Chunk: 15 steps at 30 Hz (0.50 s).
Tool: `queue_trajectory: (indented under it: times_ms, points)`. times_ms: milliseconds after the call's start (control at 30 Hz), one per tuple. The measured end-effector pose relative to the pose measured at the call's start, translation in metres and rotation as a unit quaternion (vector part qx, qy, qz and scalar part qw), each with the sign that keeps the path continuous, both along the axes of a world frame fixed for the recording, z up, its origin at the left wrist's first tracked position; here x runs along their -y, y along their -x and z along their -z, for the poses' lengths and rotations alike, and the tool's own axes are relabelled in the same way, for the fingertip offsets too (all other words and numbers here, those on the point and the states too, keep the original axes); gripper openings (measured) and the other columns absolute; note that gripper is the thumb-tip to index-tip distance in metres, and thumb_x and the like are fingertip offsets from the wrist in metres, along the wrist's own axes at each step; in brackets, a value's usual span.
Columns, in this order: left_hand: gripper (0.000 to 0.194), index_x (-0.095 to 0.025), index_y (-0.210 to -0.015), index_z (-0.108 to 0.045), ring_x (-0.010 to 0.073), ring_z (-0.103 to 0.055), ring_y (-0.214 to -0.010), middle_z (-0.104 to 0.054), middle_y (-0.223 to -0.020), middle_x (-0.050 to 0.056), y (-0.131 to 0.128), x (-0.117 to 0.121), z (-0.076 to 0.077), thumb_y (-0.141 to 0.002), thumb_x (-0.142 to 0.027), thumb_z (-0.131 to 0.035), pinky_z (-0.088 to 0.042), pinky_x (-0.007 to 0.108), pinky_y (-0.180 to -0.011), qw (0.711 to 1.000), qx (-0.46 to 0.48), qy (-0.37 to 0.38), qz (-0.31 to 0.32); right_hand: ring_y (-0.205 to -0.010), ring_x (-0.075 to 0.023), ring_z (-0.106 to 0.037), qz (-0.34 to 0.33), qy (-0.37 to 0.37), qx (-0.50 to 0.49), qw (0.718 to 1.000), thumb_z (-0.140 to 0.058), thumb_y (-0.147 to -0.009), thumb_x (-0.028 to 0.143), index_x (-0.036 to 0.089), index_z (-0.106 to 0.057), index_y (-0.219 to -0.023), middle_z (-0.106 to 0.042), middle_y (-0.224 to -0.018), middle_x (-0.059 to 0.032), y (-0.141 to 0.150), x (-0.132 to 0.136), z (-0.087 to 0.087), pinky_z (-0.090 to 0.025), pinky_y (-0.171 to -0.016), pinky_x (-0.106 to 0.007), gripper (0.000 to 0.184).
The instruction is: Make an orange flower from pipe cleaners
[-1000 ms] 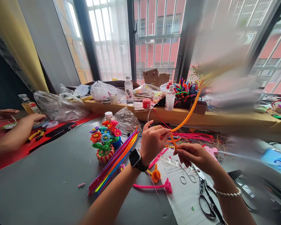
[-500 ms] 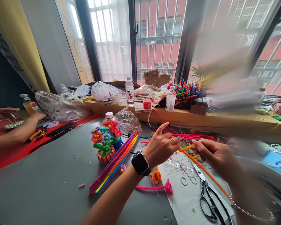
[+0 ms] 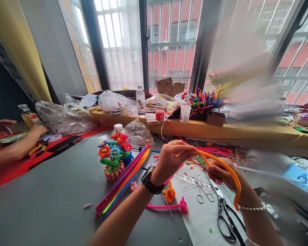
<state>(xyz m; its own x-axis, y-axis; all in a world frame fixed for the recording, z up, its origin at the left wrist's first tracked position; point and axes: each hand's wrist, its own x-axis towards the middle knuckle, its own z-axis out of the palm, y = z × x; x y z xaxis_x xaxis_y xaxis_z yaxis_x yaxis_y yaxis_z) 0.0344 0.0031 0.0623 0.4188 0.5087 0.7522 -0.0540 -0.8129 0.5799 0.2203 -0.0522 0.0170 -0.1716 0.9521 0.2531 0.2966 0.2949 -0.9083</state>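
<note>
An orange pipe cleaner (image 3: pixel 228 163) is bent between my two hands, its long tail curving down over my right wrist. My left hand (image 3: pixel 170 160), with a dark watch at the wrist, pinches it near the bend. Just right of that, my right hand (image 3: pixel 222 172) has its fingers closed on the shorter part. Below my hands lie black-handled scissors (image 3: pixel 222 205) and a small metal pair (image 3: pixel 200 197) on a printed sheet (image 3: pixel 195 218). An orange pipe-cleaner flower (image 3: pixel 170 194) and a pink one on a stem (image 3: pixel 183 205) rest near the sheet's left edge.
Left of my hands lie a bundle of coloured pipe cleaners (image 3: pixel 128 181) and a striped pot of fuzzy flowers (image 3: pixel 114 171). Water bottles (image 3: pixel 141 102) stand on the wooden ledge (image 3: pixel 154 128). At far left, a co-worker's hands (image 3: pixel 36 133) work over a red mat (image 3: pixel 5 172). The right side is blurred.
My left hand has turned, its pointing index finger now closed in a pinch. The pipe cleaner's long tail has swung up and arcs over my right hand, which has dropped slightly.
</note>
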Motion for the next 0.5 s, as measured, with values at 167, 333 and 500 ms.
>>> queue_trajectory:
  times_ms: [167,333,500]
  points:
    - [0.013,-0.016,-0.075,-0.069,0.0112,-0.059,-0.066,-0.067,-0.070,0.002,-0.005,-0.002,0.008,-0.074,-0.023,-0.059,-0.045,0.022,-0.065,0.994,0.029,0.043,-0.092,-0.039,-0.0049,-0.035,0.006,0.002,0.113,0.994,-0.047,-0.079,0.043,0.014,-0.059,-0.060,-0.047,-0.047,0.0020,0.017,0.005,-0.016,-0.025,-0.038,-0.019,0.036]
    - [0.011,-0.021,-0.077,-0.068,0.0103,-0.059,-0.067,-0.067,-0.070,-0.002,-0.005,-0.006,0.014,-0.076,-0.022,-0.056,-0.037,0.031,-0.084,0.977,-0.033,-0.075,-0.196,-0.036,-0.0045,-0.038,0.002,-0.028,0.165,0.986,-0.041,-0.083,0.039,0.015,-0.056,-0.060,-0.048,-0.045,0.0028,0.037,0.008,-0.021,-0.028,-0.036,-0.017,0.036]
    - [0.017,-0.023,-0.080,-0.065,0.0093,-0.056,-0.065,-0.065,-0.068,-0.005,-0.003,-0.008,0.017,-0.080,-0.017,-0.049,-0.027,0.037,-0.095,0.921,-0.141,-0.264,-0.250,-0.034,-0.0049,-0.038,0.018,-0.007,0.152,0.988,-0.037,-0.084,0.035,0.015,-0.053,-0.058,-0.049,-0.044,0.0025,0.051,0.014,-0.024,-0.028,-0.034,-0.017,0.037]
